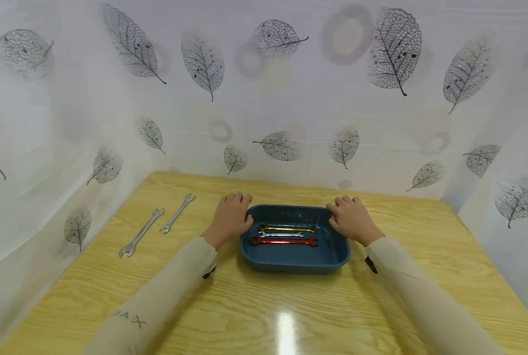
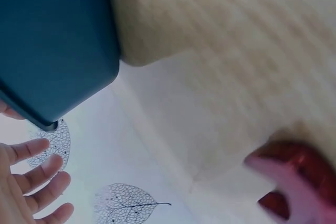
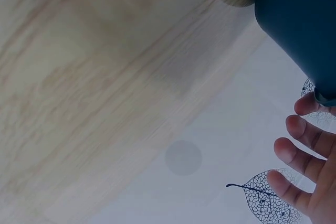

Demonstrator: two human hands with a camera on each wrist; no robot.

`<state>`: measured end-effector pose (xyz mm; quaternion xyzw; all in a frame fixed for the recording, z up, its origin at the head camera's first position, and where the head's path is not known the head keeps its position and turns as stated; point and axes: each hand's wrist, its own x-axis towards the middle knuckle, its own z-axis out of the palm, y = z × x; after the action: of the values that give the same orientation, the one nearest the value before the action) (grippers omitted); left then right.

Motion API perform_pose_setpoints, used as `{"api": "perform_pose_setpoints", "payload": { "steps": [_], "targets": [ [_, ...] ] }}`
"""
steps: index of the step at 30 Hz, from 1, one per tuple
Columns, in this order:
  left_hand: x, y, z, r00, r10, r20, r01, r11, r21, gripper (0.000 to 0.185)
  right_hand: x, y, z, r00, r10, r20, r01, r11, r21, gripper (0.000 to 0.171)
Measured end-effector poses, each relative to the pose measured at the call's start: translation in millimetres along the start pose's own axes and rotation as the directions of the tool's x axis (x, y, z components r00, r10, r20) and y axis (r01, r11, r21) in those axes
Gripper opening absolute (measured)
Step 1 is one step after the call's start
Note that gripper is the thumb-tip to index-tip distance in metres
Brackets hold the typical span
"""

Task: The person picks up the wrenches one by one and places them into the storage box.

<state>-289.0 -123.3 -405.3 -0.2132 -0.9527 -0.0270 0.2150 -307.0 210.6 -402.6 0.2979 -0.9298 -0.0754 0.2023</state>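
Note:
A deep blue tray [image 1: 295, 269] with rounded corners sits on the table in the head view. Inside it lie a gold wrench [image 1: 287, 228], a small silver wrench [image 1: 281, 235] and a red wrench [image 1: 286, 241], side by side. My left hand [image 1: 230, 219] pinches the tray's left rim near the far corner, and my right hand [image 1: 354, 220] pinches the opposite rim. Both wrist views show the remaining fingers [image 2: 50, 187] spread loosely beneath the rim. A blurred red open-jawed shape [image 2: 299, 182], like a wrench end, shows low in the left wrist view.
Left of the tray, a longer silver wrench [image 1: 141, 232] and a shorter silver wrench [image 1: 177, 213] lie on the wood-grain table [image 1: 228, 305]. A white leaf-print sheet [image 1: 290, 98] hangs behind the table and along its sides.

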Motion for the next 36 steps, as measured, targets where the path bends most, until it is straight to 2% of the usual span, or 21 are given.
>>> {"api": "perform_pose_setpoints", "payload": {
  "steps": [7, 17, 28, 36],
  "targets": [
    [0.9, -4.0, -10.2, 1.000, 0.018, -0.019, -0.018, 1.000, 0.000, 0.036, 0.3, -1.4, -0.2, 1.000, 0.010, 0.004, -0.010, 1.000, 0.000, 0.018],
    [-10.1, -19.5, -39.8, 0.998, 0.037, 0.047, -0.037, 0.999, -0.018, 0.046, 1.4, -2.3, 0.2, 1.000, 0.022, 0.005, -0.022, 1.000, 0.011, 0.019],
    [-43.9, -33.5, -70.4, 0.995, 0.066, 0.072, -0.066, 0.998, -0.007, 0.051, 0.9, -1.2, -1.2, 1.000, 0.025, 0.007, -0.026, 1.000, 0.011, 0.015],
    [-73.1, -37.0, -75.9, 0.993, 0.087, 0.078, -0.084, 0.996, -0.039, 0.052, 0.0, -2.1, 1.1, 1.000, 0.026, -0.002, -0.025, 0.999, 0.021, 0.014]
  ]
}}
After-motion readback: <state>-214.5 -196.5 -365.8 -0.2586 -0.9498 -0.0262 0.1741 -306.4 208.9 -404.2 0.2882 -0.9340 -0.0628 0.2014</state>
